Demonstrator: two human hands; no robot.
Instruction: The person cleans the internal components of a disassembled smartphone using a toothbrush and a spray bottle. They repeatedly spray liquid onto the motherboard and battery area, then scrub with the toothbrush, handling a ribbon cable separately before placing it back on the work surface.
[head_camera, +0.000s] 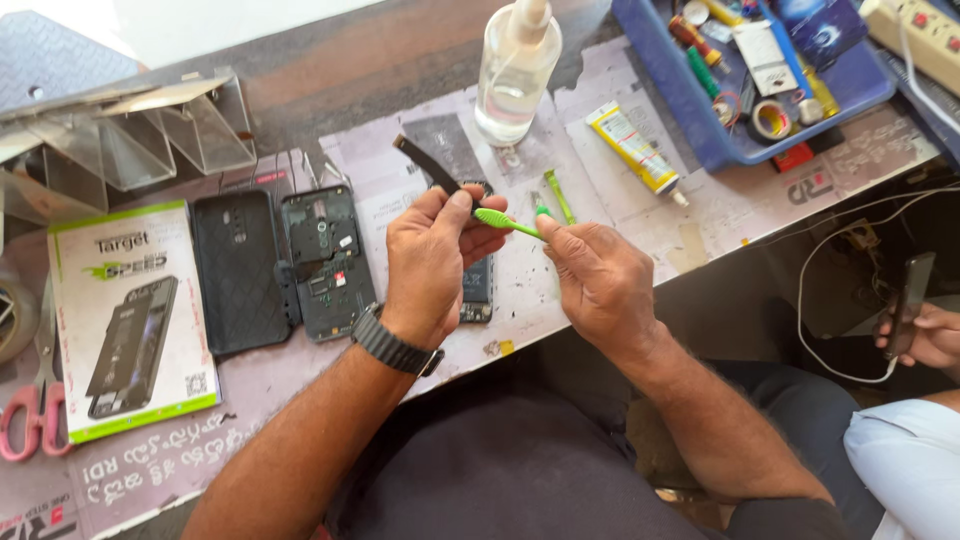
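Left hand (432, 262) pinches black flex strip (428, 165), frame centre. Right hand (598, 275) grips green brush (505, 221), bristles on strip. Risk: hard scrub tears flex; bottle (515, 70) above tips if bumped.

- A phone repair workshop, read from the paper-covered workbench (640, 215) and what lies on it
- Left of the clear spray bottle (515, 75) lies an opened phone frame (323, 262) with its circuit parts bare; beside that, a black back cover (238, 270); further left, a boxed phone case (130, 320) and pink-handled scissors (30, 405)
- Right of the bottle sits a yellow glue tube (635, 150); beyond it, a blue tray (700, 125) crammed with tape rolls and small tools
- Far right of the bottle, a power strip (925, 35); below it, loose white cables (830, 290)
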